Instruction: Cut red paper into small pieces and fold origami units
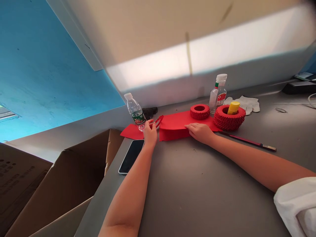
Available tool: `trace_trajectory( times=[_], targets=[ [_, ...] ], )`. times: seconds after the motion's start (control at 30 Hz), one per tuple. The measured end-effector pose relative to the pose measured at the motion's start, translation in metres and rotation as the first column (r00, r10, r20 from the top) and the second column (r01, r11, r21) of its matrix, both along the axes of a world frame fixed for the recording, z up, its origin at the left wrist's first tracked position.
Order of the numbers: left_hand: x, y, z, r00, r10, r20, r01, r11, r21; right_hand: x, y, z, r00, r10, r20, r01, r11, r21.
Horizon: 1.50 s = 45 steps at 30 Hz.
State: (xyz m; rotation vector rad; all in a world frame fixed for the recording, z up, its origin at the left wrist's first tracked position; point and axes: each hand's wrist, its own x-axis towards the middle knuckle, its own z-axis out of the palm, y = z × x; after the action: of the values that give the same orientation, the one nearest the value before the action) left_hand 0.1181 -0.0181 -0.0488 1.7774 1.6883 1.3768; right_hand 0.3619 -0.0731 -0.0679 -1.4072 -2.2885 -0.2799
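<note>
My left hand [150, 134] is closed around a small curved red piece with a toothed edge [159, 121], partly hidden by the fingers. With its fingers together, my right hand [201, 132] grips the front edge of a red sheet [174, 121], which bends up off the table there. Two thick red rings with spiky sides lie on the right: a smaller ring [199, 114] on the sheet and a larger ring [229, 122] beside it. A yellow-capped glue stick [233, 108] stands inside the larger one. Another red piece [130, 131] lies left of my left hand.
A water bottle [135, 113] and a phone [132, 156] are near the table's left edge. An open cardboard box [81, 164] stands below. Behind the rings are clear bottles [219, 93] and white gloves [248, 103]. A thin dark-red tool [249, 141] lies right.
</note>
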Motion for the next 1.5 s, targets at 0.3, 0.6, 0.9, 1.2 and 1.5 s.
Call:
trace_trajectory(
  times=[0.3,0.6,0.9,1.2,1.5],
  targets=[
    [0.002,-0.008,0.012,0.998,0.051,-0.037,-0.043,0.980,0.193,0.013,0.015,-0.003,0.857,-0.244,-0.454,0.200,0.969,-0.143],
    [-0.001,-0.013,0.028,0.994,0.100,-0.032,-0.083,0.933,0.350,0.016,0.022,-0.009,0.586,-0.320,-0.745,0.097,0.940,-0.328],
    [0.009,-0.018,0.012,0.942,0.095,-0.323,0.080,0.868,0.491,0.013,0.022,-0.010,0.472,-0.276,-0.837,0.039,0.955,-0.293],
    [0.023,-0.025,-0.007,0.911,-0.278,-0.305,0.313,0.947,0.072,0.013,0.019,-0.012,0.707,-0.194,-0.680,0.160,0.981,-0.113],
    [0.039,-0.008,0.003,0.947,-0.233,0.221,0.284,0.929,-0.239,0.014,0.009,0.001,0.968,0.130,-0.216,-0.136,0.991,-0.012]
  ],
)
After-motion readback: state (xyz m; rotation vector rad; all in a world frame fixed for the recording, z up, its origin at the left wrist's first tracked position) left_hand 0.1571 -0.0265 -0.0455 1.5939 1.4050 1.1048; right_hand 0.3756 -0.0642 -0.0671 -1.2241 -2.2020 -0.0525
